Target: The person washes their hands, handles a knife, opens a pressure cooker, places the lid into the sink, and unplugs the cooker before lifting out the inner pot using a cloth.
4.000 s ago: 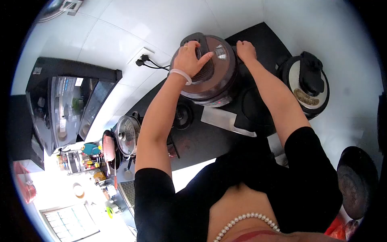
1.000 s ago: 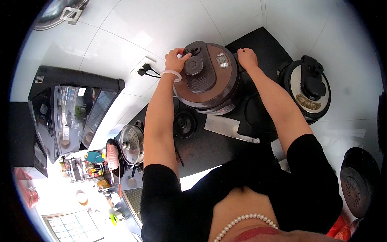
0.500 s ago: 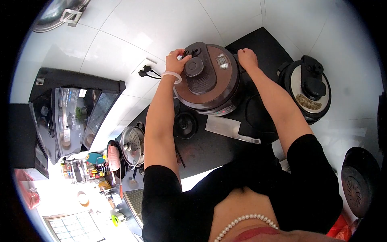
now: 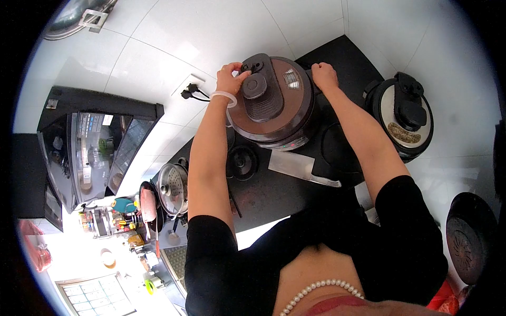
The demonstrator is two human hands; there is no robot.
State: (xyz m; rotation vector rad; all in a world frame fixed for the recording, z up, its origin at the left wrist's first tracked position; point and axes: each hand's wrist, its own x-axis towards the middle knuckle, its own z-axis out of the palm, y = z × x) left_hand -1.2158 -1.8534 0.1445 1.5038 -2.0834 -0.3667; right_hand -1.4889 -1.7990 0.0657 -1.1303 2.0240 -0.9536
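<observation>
A large round electric pressure cooker [image 4: 292, 108] with a brown-topped lid and a dark raised valve cover stands on the black counter. My left hand [image 4: 232, 79] is closed at the cooker's left edge, its thumb by the valve end of the lid and its other fingers curled behind the rim. On the opposite side, my right hand [image 4: 324, 76] is wrapped round the side handle, which it mostly hides. Small lights show on the front panel. In front of the cooker a cleaver [image 4: 292, 166] lies flat, beside a round black lid [image 4: 243, 162].
To the right stands a second cooker [image 4: 403, 116] with a pale lid. Black plugs [image 4: 190, 92] sit in a wall socket at left. A steamer pot with a glass lid [image 4: 171, 188] is at the counter's left end. A dark pan [image 4: 472, 237] is at far right.
The pressure cooker has shifted or tipped very slightly, and less of its front panel shows. Both hands keep nearly the same places on it.
</observation>
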